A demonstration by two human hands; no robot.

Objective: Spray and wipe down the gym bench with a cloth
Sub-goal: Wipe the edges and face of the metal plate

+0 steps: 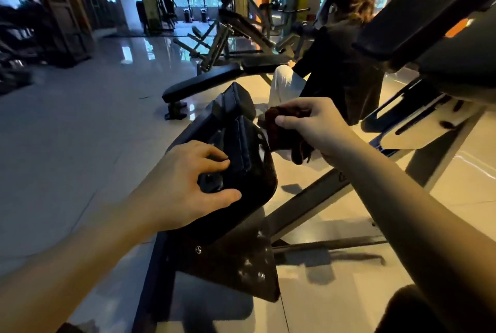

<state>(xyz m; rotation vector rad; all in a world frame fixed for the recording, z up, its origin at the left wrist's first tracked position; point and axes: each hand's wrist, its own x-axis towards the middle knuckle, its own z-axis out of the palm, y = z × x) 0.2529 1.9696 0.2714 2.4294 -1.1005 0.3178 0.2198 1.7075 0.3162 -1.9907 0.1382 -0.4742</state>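
While left hand [185, 185] grips bench pad [251, 171], right hand [314, 123] pinches cloth [281, 135], partly hidden.

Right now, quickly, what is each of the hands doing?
Left hand: grips the black pad.
Right hand: pinches the brown cloth.

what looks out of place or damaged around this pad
No spill or tear shows. The black pad, gripped by the left hand, looks whole. Only the brownish plate under it looks odd: flecked with pale marks, perhaps scuffs or droplets; too blurred to tell. The right hand holds the cloth beside the pad.
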